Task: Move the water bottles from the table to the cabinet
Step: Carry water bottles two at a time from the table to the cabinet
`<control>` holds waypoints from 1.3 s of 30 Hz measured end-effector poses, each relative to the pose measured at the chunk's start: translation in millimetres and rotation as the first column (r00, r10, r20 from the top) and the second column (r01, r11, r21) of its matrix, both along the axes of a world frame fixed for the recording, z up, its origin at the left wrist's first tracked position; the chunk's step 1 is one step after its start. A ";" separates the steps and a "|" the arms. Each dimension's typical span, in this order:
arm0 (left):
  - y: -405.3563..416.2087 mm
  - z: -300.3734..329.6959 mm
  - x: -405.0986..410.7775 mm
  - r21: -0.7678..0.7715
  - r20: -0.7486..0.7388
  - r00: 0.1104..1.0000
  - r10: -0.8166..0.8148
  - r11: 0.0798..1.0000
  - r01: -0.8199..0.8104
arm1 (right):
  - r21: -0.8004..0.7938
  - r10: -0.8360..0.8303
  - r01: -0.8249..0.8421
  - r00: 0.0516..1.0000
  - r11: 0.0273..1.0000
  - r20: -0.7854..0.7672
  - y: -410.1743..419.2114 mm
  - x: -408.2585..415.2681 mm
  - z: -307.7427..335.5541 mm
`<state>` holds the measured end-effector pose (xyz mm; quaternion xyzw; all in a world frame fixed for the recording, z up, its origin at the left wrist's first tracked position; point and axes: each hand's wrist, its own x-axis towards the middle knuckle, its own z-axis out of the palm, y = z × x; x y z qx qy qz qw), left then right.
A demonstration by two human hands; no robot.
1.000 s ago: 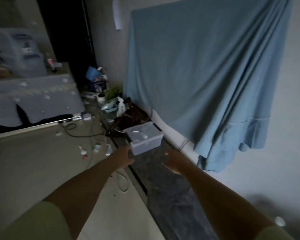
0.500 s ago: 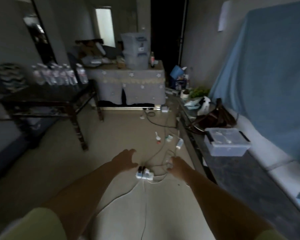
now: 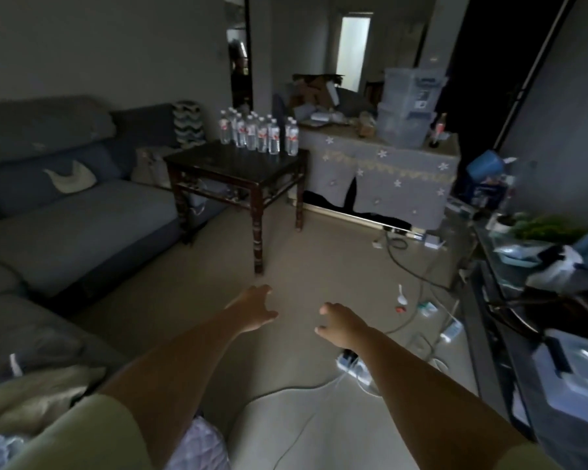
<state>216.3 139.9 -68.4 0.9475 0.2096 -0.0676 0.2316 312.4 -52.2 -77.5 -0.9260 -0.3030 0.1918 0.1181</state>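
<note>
Bottles (image 3: pixel 258 134) well beyond both hands (image 3: pixel 255 310).

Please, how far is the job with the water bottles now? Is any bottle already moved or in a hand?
Done: nothing visibly; no bottle shows anywhere but the table. In hand: nothing. The left hand and right hand are stretched forward over the floor, fingers relaxed and empty. Left: the whole cluster of water bottles stands upright at the far side of the dark wooden table, all to be carried over.

Bare forearms, short sleeves (image 3: pixel 82 432) — pale yellow-green
</note>
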 end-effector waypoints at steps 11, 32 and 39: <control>58.2 0.7 42.4 0.030 -0.014 0.993 0.117 0.993 -0.117 | 0.007 0.147 -0.146 0.988 0.989 -0.044 83.8 78.3 -2.5; 282.7 8.3 138.6 0.102 -0.092 0.978 0.189 0.979 -0.179 | -0.001 0.222 -0.222 0.975 0.975 -0.014 309.1 197.5 4.9; 357.6 10.4 179.0 0.084 -0.067 0.967 0.248 0.967 -0.242 | 0.003 0.313 -0.313 0.949 0.950 0.023 398.8 240.0 13.5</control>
